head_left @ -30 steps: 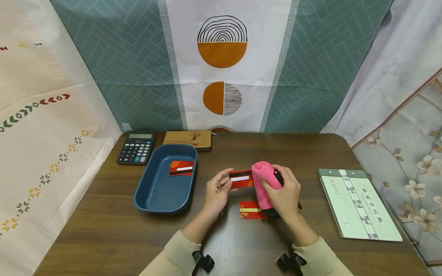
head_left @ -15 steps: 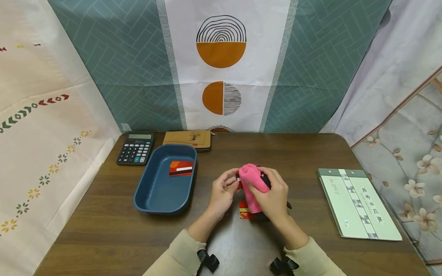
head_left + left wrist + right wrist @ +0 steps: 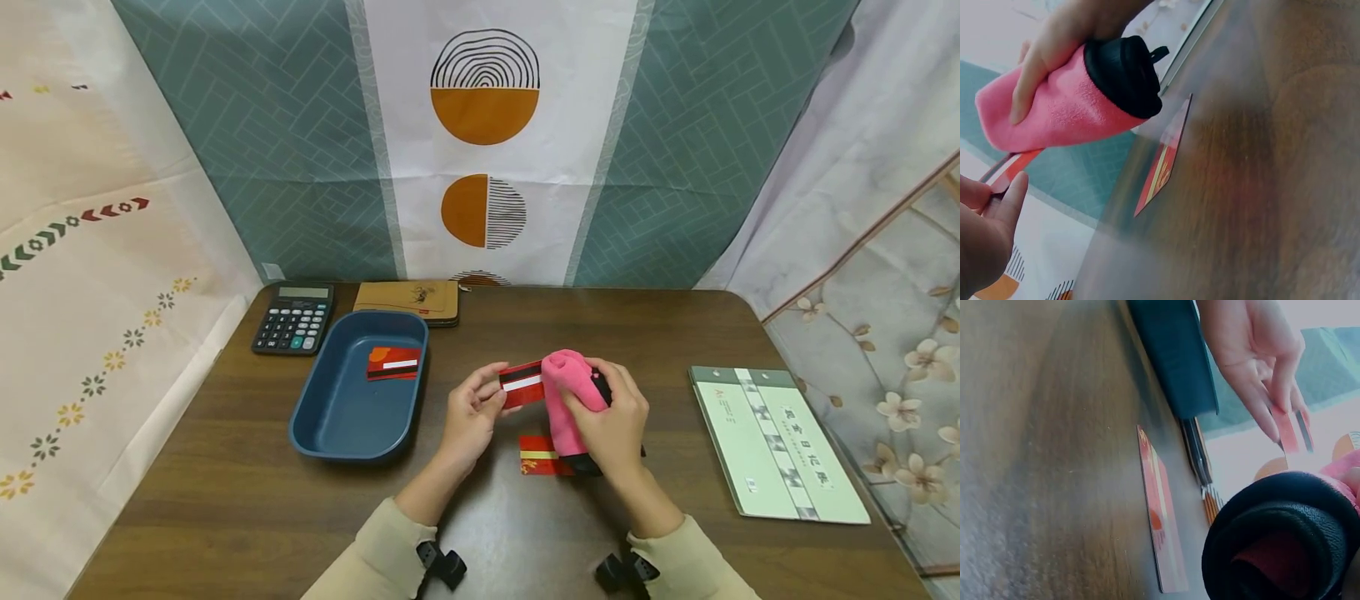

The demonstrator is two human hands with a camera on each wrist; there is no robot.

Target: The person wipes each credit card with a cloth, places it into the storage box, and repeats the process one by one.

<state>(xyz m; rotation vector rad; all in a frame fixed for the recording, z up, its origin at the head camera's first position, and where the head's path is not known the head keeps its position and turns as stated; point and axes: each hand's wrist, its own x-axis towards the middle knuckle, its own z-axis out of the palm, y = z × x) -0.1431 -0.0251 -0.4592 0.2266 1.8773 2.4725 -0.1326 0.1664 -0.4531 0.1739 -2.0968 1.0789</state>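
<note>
My left hand (image 3: 472,415) pinches a red bank card (image 3: 522,384) by its left end, its black stripe and white strip showing. My right hand (image 3: 618,421) grips a pink fleecy roll (image 3: 567,392) with a black end (image 3: 1125,75). In the head view the roll meets the card's right end. The roll's dark, coiled end (image 3: 1279,537) fills the lower right of the right wrist view. Below the roll, a second red card (image 3: 538,456) with a yellow stripe lies on the table, partly hidden.
Left of the hands stands a blue tray (image 3: 352,425) with a red card (image 3: 393,363) inside. Behind it are a calculator (image 3: 295,320) and a tan notebook (image 3: 408,301). A pale green pad (image 3: 780,442) lies at the right on the wooden table (image 3: 247,517).
The pink roll moved left over the card, covering most of it, then back right, exposing it again. Both hands came closer and then parted. The card on the table stayed put.
</note>
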